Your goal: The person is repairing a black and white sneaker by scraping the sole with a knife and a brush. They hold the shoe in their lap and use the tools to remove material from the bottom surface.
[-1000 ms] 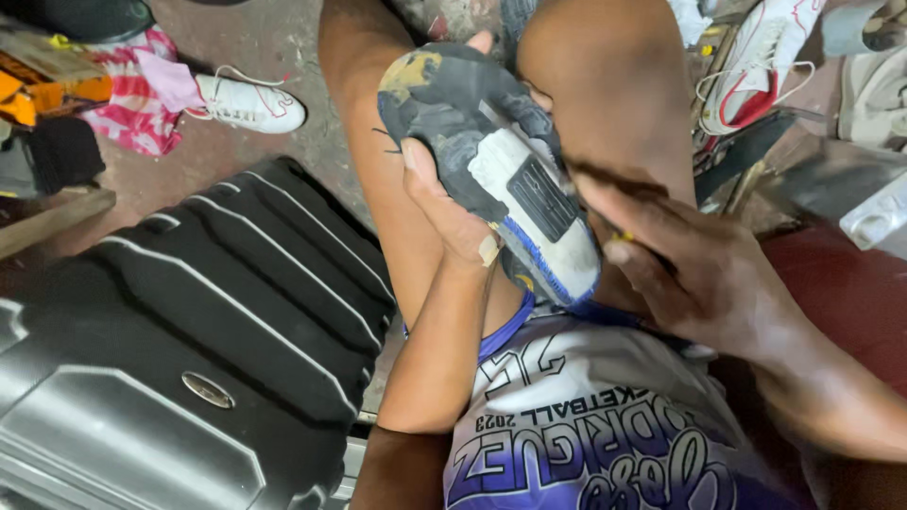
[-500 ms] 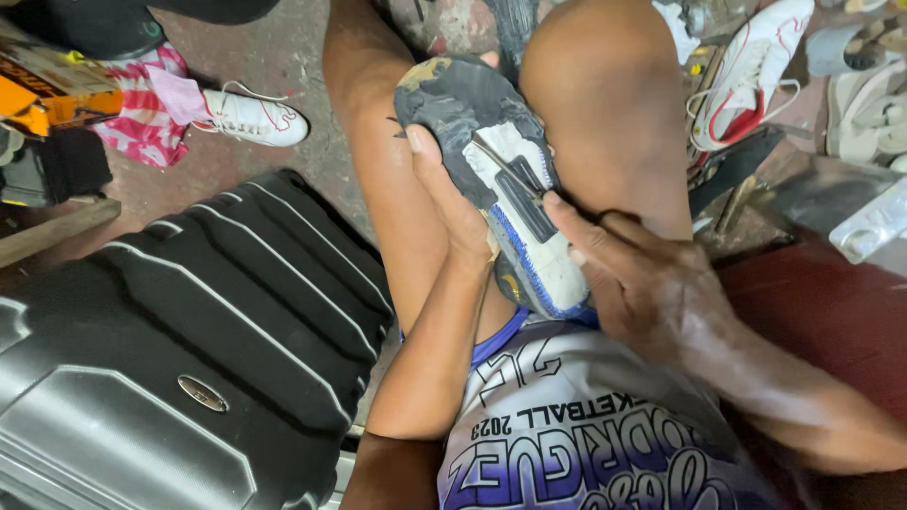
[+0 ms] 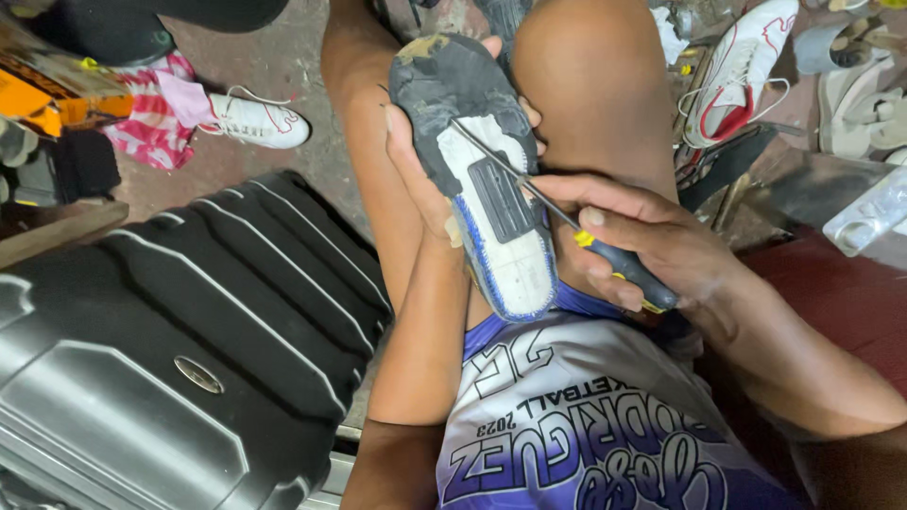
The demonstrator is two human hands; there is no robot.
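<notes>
Head view (the only one): the person sits w/ knees drawn up, and the left hand (image 3: pixel 420 179) cups a worn shoe (image 3: pixel 482 179) from the side, sole turned up toward the camera, toe end pointing away; fingers wrap behind it & the shoe is wedged between the two bare legs, which probably steadies it so the sole stays flat to the tool. The sole is dark & scuffed at the toe, whitish w/ a dark ribbed patch at the middle, blue stitching round the heel edge. The right hand (image 3: pixel 652 246) is clenched round a screwdriver (image 3: pixel 567 222) by its dark handle w/ yellow marks, thumb laid along the top for pressure (a prying sort of grip); the thin metal shaft runs slantwise up-left across the sole, tip near the line where the dark toe part meets the pale part. I can't tell if the tip is under the rubber or just resting on it. To the left, just beside the person's leg, lies a dark grey ribbed suitcase (image 3: pixel 179 331) on the floor. Beyond it a white sneaker (image 3: pixel 255 121) sits by pink striped cloth (image 3: pixel 151 113). At upper right, a white & red sneaker (image 3: pixel 742 71) lies among other shoes & scraps, well apart from the hands.
</notes>
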